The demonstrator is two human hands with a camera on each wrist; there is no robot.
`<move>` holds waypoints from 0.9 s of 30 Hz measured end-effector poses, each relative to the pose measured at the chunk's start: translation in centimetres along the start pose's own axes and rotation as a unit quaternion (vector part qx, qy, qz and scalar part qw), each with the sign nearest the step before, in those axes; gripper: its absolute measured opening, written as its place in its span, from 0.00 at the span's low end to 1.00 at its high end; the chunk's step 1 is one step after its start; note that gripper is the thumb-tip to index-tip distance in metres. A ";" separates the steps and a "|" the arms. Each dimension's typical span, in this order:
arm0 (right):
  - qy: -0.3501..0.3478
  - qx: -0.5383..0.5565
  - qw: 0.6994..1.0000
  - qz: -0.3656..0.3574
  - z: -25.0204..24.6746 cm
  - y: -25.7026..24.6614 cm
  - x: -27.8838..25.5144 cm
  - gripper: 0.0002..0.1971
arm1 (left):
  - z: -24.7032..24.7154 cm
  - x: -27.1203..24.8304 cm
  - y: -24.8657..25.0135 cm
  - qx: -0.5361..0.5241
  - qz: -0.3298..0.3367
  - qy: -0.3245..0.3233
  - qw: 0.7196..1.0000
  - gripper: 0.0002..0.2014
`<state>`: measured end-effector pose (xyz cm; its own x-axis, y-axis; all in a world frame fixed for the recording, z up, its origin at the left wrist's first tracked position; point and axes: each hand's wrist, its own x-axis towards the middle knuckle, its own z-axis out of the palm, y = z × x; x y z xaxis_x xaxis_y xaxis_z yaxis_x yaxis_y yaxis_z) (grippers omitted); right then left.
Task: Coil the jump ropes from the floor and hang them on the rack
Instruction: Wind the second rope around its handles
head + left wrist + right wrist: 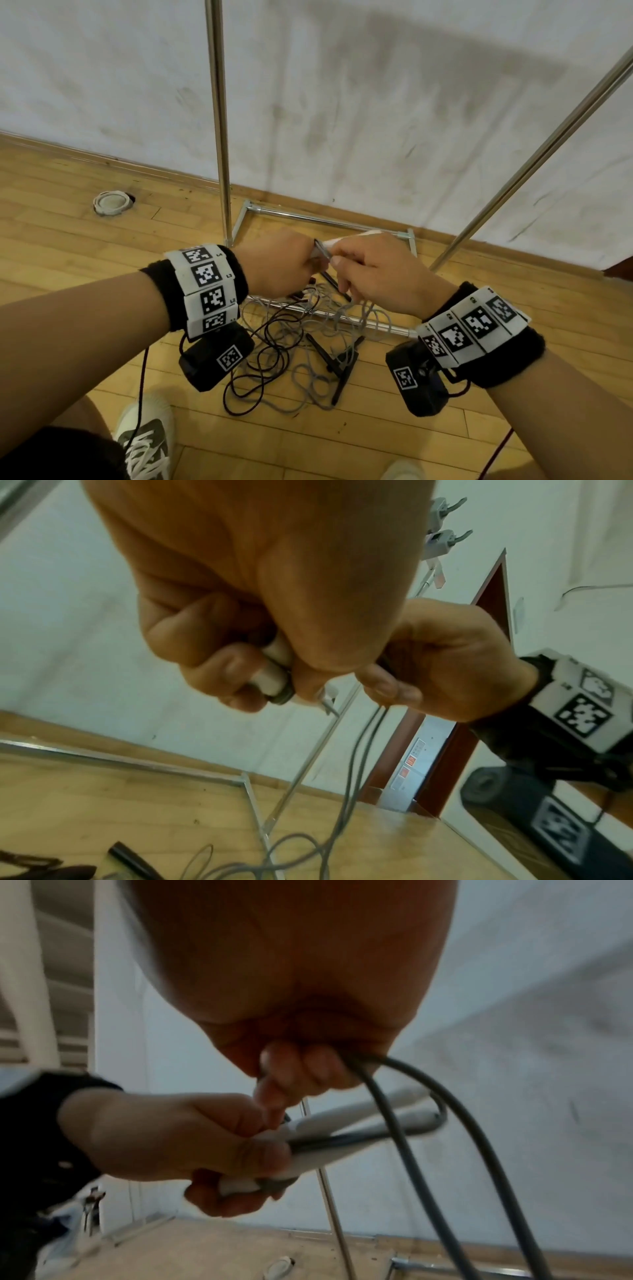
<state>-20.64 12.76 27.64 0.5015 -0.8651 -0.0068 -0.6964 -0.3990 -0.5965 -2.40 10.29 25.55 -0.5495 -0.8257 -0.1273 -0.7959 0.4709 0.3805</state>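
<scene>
Wooden floorboards (102, 260) run up to a scuffed white wall, and a bare metal rack (219, 120) stands just beyond the hands.

The left hand (277, 265) is clenched around two white handles (342, 1123) held side by side. The right hand (373, 274), touching it, pinches the grey rope (428, 1110) that runs off those handles; two strands drop from its fingers (298, 1066) to the pile below.

By my reading the job is barely begun. Nothing hangs on the rack as far as the head view shows. The grey rope's handles are gathered, but most of its length lies loose under the hands, so the coiling has only started. Coiling this one, hanging it, and doing the same for the others all remain.

Counting the tangle (294, 346) beneath the hands:
- One grey rope with white handles, partly lifted.
- One dark reddish rope (260, 356), looped on the boards below the left wrist.
- Several black handles (339, 363) between and below the wrists; at least four sticks show, but overlaps keep me from an exact count.
- How many ropes in all I cannot tell for certain; at least two cord colours are visible.

One round white fitting (111, 202) sits in the boards well to the left of the left hand.
</scene>
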 end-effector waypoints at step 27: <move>-0.073 0.255 0.964 0.029 1.8 3.9 -1.7 0.09 | -3.2 -3.3 0.7 -0.192 0.054 -0.057 0.978 0.10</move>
<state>-23.29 13.17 23.90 0.5615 -0.8151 -0.1425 -0.4015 -0.1178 -0.9083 -0.35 12.35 29.17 -0.6678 -0.7270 -0.1599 -0.5889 0.3845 0.7109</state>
